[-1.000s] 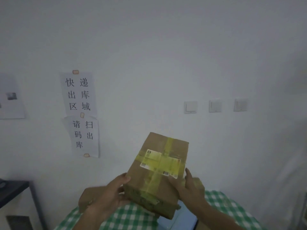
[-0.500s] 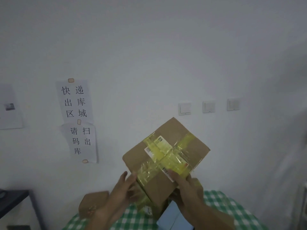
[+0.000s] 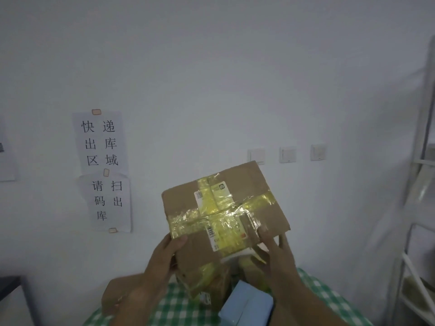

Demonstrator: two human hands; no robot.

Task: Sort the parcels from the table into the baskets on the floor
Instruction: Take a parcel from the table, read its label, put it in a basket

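On the white wall (image 3: 211, 78) hang two paper signs (image 3: 103, 170) reading 快递出库区域 and 请扫码出库. Below, the green-checked tabletop (image 3: 179, 309) carries more brown parcels and a blue parcel (image 3: 247, 307). I hold a cardboard parcel (image 3: 223, 208) above it, crossed with yellow tape, its shipping label (image 3: 219, 220) too small to read. My left hand (image 3: 162, 260) grips the lower left corner, thumb pressed on the face; my right hand (image 3: 277, 252) holds the lower right edge, its fingers (image 3: 264, 234) spread.
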